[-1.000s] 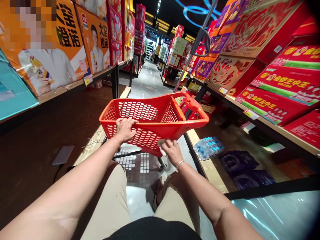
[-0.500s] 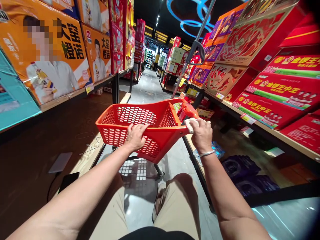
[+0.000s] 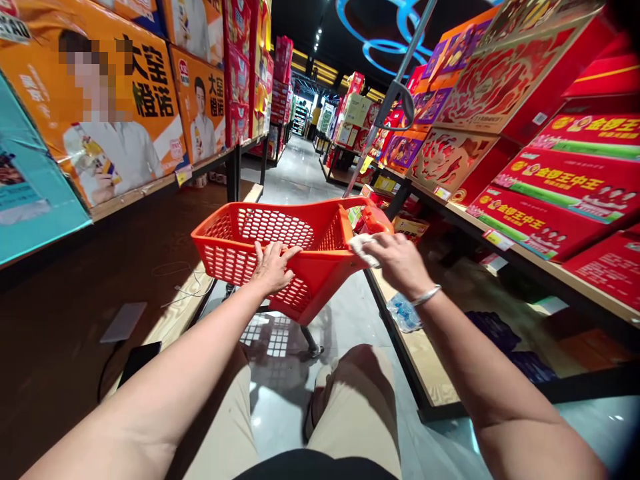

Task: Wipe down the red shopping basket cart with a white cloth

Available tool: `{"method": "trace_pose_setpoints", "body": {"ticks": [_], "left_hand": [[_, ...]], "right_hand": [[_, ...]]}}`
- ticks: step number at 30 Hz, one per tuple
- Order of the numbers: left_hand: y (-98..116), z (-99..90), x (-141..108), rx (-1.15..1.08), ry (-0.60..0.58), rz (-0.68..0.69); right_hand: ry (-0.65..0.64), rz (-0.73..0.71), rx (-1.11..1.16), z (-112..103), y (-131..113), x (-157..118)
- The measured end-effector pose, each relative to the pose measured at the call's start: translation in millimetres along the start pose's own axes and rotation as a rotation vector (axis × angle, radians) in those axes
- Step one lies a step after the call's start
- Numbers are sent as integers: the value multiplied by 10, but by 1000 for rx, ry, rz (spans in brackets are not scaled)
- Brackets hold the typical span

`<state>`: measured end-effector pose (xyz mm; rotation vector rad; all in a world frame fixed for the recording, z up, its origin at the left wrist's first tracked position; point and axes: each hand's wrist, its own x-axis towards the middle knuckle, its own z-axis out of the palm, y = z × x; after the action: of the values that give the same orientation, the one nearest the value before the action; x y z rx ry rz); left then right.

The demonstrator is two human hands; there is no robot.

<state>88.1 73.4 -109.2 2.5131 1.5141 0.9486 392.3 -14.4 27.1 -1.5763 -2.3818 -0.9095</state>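
1. Two bare hands meet at a red perforated plastic shopping basket (image 3: 280, 250) on wheels, standing tilted at the centre of the view in a shop aisle.
2. At 9 o'clock of the basket's near rim, the left hand (image 3: 273, 267) lies palm down, fingers (image 3: 290, 253) spread and curled over the rim, gripping it.
3. At 3 o'clock, the right hand (image 3: 395, 260) presses a small white cloth (image 3: 363, 247) against the basket's near right corner; its fingers are bent loosely around the cloth, thumb side hidden.
4. A silver bracelet (image 3: 426, 295) circles the right wrist.
5. Rising toward 1 o'clock from the basket, a long grey metal pull handle (image 3: 395, 100) ends in a dark loop grip.
6. At 6 o'clock, knees in beige trousers (image 3: 350, 393) show above a glossy grey floor (image 3: 300, 180).
7. At 10 o'clock, orange printed cartons (image 3: 150, 107) line a wooden shelf.
8. At 2 o'clock, red gift boxes (image 3: 545, 193) with yellow lettering stack on shelving.
9. At 4 o'clock, just beside the right wrist, a shrink-wrapped pack of water bottles (image 3: 403, 312) lies on a low wooden platform.
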Motion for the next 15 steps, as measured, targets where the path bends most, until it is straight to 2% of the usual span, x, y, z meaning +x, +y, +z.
{"method": "trace_pose_setpoints", "body": {"ticks": [3, 5, 8, 11, 13, 15], "left_hand": [[-28, -25, 38, 7, 11, -31], [27, -36, 55, 9, 5, -58], [235, -45, 58, -11, -13, -52], [485, -43, 54, -39, 15, 46], [575, -46, 68, -44, 43, 100], [561, -64, 99, -53, 41, 136]], "right_hand": [[41, 90, 72, 20, 400, -131], [101, 116, 145, 86, 401, -190], [246, 188, 144, 180, 46, -238], [360, 191, 74, 284, -443, -246], [379, 133, 58, 432, -721, -231], [333, 43, 82, 670, -961, -219]]}}
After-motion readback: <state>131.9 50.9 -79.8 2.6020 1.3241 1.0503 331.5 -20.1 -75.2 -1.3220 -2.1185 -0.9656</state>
